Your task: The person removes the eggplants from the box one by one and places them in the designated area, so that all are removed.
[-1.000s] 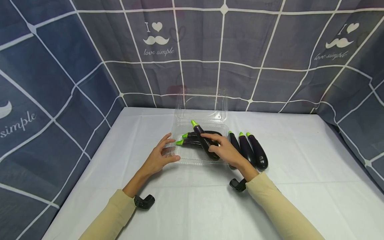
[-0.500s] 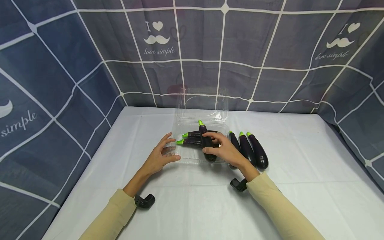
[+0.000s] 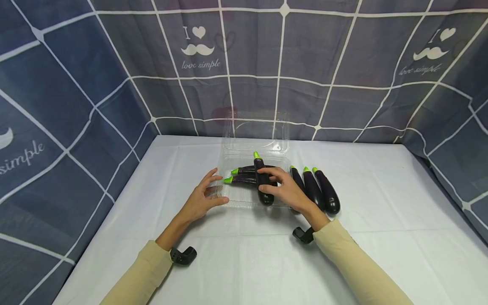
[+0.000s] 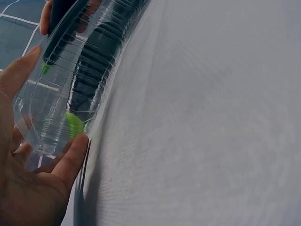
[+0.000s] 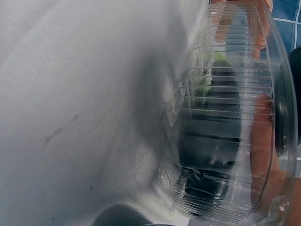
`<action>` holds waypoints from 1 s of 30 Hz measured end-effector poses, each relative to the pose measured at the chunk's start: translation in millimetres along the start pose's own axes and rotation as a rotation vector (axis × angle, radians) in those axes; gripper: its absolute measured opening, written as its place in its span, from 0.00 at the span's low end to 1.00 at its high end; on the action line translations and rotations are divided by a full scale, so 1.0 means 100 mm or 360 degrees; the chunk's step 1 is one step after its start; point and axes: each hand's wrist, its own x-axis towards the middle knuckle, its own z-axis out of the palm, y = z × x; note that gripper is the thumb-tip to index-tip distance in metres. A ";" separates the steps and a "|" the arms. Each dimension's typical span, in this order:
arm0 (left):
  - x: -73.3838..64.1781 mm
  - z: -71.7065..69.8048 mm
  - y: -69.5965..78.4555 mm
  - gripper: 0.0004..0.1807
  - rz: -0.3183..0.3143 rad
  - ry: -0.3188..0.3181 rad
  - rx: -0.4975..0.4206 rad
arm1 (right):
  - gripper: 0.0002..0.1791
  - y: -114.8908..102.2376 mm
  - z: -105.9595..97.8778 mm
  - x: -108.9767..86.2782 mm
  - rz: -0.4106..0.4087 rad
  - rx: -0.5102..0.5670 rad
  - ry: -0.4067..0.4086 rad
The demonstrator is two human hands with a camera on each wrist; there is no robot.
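An open, clear plastic clamshell container (image 3: 244, 198) sits on the white table. My left hand (image 3: 203, 197) holds its left side, fingers and thumb spread around the wall; the left wrist view shows fingertips against the ribbed plastic. Two dark purple eggplants with green tips lie crosswise inside, the front eggplant (image 3: 244, 179) and the rear eggplant (image 3: 245, 169), their right ends hidden. My right hand (image 3: 284, 188) pinches a third eggplant (image 3: 263, 180) between thumb and fingers. This one points away from me, green end far, and crosses over the two in the container.
Right of the container, three more eggplants (image 3: 322, 191) lie side by side on the table (image 3: 244, 262), the nearest partly behind my right hand. The transparent lid (image 3: 255, 135) stands raised at the back, close to the grey checked cloth (image 3: 251, 97).
The eggplant in my right hand has swung from a slant to nearly straight, its green end shifting right. My left hand stays at the container's left side.
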 end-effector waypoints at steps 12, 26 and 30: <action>0.01 0.01 0.00 0.39 0.0014 0.0009 -0.0036 | 0.28 0.00 -0.01 0.02 -0.0042 -0.0052 0.0053; -0.01 0.01 -0.01 0.38 0.0035 0.0014 -0.0008 | 0.27 -0.15 -0.13 -0.03 -0.0136 -0.0124 -0.0006; -0.01 0.01 0.00 0.39 0.0047 0.0002 -0.0012 | 0.27 -0.17 -0.22 -0.09 -0.0096 -0.0149 -0.0039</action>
